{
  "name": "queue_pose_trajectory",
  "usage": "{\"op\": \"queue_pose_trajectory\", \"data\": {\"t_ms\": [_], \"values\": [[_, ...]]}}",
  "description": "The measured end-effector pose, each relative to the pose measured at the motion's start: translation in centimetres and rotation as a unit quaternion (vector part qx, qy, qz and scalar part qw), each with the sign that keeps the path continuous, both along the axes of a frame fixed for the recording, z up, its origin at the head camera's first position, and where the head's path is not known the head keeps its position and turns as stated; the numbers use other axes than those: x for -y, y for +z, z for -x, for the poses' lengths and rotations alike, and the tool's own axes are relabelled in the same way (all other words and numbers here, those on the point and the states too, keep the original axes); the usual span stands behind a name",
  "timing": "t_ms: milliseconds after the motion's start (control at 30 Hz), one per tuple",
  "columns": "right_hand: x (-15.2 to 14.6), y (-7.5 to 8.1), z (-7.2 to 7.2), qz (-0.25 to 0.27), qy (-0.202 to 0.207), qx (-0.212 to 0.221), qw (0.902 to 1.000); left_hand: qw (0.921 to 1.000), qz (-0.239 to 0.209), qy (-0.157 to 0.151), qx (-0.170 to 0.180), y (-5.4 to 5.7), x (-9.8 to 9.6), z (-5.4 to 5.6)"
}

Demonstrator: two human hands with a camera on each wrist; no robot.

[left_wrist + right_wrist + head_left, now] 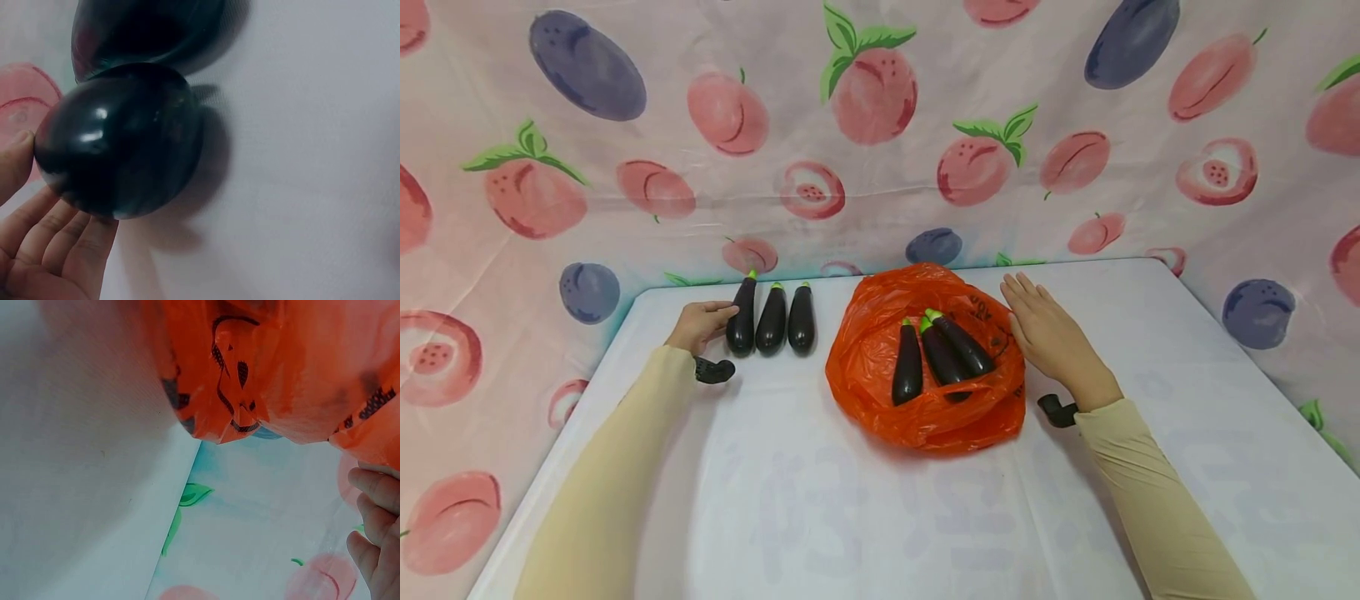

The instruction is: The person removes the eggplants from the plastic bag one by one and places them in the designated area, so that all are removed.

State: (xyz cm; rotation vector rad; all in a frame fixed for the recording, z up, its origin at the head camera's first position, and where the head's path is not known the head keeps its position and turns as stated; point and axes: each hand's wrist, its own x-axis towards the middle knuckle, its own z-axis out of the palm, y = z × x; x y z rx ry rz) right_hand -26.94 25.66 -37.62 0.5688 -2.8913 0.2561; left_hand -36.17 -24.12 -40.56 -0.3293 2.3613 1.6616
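At the left of the table, my left hand (702, 325) pinches the leftmost eggplant (742, 321) between thumb and fingers. In the left wrist view that eggplant (125, 140) shows its round glossy end, with the thumb on one side and the fingers beneath. Two more dark eggplants, a middle one (771, 321) and a right one (801, 321), lie beside it in a row, green stem ends away from me. My right hand (1056, 342) is flat with straight fingers against the right side of an orange plastic bag (865, 367). Three eggplants (907, 367) lie in the bag's wide mouth.
A white cloth covers the table (850, 533). Behind it hangs a fruit-printed curtain (880, 183), close to the table's back edge. Black wrist cameras sit under the left wrist (713, 370) and the right wrist (1057, 410).
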Motion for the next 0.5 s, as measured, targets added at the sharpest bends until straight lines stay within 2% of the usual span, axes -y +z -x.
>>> {"op": "queue_pose_trajectory", "data": {"t_ms": [233,500], "values": [[0.06,0.12,0.05,-0.006,0.0,-0.002,1.0,0.9999,0.011,0.007,-0.005,-0.12,-0.07,0.05],[0.04,0.09,0.14,-0.009,0.005,-0.011,0.9999,0.9993,0.02,0.032,-0.006,-0.34,-0.45,0.3]]}}
